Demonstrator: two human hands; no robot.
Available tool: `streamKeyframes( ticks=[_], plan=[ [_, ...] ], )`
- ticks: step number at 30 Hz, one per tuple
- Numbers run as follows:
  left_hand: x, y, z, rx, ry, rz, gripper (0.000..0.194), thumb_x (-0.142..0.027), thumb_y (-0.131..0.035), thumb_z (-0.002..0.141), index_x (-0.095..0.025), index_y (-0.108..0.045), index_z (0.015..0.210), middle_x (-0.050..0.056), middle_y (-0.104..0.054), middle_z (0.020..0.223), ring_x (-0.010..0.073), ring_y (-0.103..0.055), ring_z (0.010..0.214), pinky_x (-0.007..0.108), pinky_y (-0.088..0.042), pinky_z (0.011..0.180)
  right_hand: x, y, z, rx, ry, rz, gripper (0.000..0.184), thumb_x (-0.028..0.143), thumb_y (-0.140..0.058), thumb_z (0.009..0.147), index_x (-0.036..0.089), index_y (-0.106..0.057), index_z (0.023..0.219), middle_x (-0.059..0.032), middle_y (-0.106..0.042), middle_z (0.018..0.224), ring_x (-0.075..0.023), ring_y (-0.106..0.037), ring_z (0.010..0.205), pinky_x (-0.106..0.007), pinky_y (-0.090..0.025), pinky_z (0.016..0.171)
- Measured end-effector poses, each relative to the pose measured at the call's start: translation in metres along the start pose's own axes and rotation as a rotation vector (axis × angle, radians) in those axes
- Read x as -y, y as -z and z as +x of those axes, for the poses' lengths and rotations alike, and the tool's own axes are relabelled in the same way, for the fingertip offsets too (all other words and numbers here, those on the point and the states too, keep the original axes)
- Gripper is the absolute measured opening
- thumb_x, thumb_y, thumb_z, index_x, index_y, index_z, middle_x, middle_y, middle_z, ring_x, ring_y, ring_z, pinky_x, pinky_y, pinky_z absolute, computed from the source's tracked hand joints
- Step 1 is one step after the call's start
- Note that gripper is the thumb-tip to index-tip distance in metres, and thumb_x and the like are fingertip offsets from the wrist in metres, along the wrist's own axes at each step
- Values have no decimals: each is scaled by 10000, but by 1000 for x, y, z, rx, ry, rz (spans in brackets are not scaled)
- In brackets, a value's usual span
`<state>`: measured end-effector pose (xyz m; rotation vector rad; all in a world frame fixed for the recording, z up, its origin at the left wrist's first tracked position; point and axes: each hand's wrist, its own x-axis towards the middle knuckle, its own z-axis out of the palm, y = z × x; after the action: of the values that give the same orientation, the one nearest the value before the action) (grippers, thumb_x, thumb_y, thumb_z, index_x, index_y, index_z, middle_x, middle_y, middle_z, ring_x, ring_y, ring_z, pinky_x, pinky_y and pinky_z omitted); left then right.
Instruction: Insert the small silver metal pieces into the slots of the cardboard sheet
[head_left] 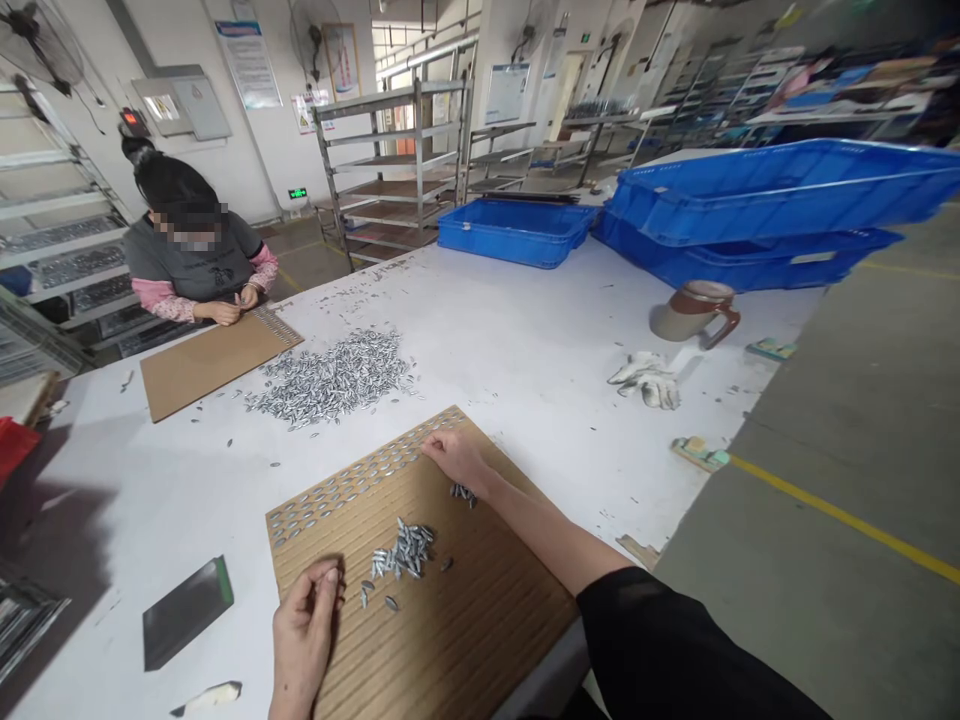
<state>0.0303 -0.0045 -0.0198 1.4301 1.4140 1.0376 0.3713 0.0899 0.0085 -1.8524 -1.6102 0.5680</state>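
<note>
A ridged brown cardboard sheet [465, 600] lies in front of me, with rows of small silver leaf-shaped metal pieces [330, 495] along its far edge. My right hand [456, 462] is at the right part of those rows, its fingertips pinched together; whatever they hold is hidden. Beneath the right wrist sits a small cluster of the same pieces [463, 494]. My left hand [306, 625] rests at the sheet's left edge, thumb pressed to curled fingers, and I cannot make out anything between them. A loose pile of metal pieces [405, 550] lies on the sheet between my hands.
A large heap of metal pieces [337, 375] covers the white table [517, 330] beyond my sheet. Across it, a co-worker [199, 240] handles another cardboard sheet [210, 370]. Blue crates [517, 232], a mug [694, 310] and white gloves [645, 380] stand or lie rightward; a dark flat block [187, 612] lies left.
</note>
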Motion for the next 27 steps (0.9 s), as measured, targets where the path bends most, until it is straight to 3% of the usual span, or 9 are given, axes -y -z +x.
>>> streamKeyframes(
  ticks=[13,17,19,21,24,27],
  plan=[
    [-10,-1,-1,-12,5,18,501,-614,-719,768,-160,-767,975,71,-747,805,189,-671,677,291,-576,654,13,-6,-2,-22,-95,-206,234,288,-540,929,188,-697,788,-52,-744,869,-180,-640,819,-253,-395,690],
    [-11,-2,0,-10,-1,19,505,-615,-710,774,-154,-763,975,78,-749,823,199,-678,710,297,-581,666,16,-7,-1,-26,-124,-235,173,238,-541,920,160,-685,976,-93,-735,986,-210,-642,910,-270,-400,753],
    [-13,-2,1,-5,-11,20,497,-607,-703,784,-151,-760,974,75,-745,804,192,-671,685,297,-579,655,16,-3,-1,-35,-120,-203,231,226,-568,904,146,-640,1108,-88,-728,978,-214,-638,895,-275,-402,759],
    [-15,-2,1,-11,-14,16,494,-605,-706,782,-151,-757,971,71,-744,791,187,-668,666,296,-578,648,12,7,-3,-46,-87,-144,232,235,-553,921,149,-613,1128,-60,-717,916,-200,-628,840,-271,-405,742],
    [-15,-3,2,-8,-4,19,499,-606,-715,772,-155,-754,984,73,-752,814,185,-675,677,288,-576,652,2,29,-14,-48,32,-117,161,234,-490,963,170,-636,984,-40,-691,851,-178,-605,793,-264,-406,732],
    [-13,-2,3,0,7,30,509,-611,-710,774,-154,-753,994,77,-756,832,189,-679,697,289,-576,665,-8,43,-32,143,283,-208,100,197,-565,921,181,-657,886,-47,-684,889,-178,-596,847,-267,-398,768]
  ],
)
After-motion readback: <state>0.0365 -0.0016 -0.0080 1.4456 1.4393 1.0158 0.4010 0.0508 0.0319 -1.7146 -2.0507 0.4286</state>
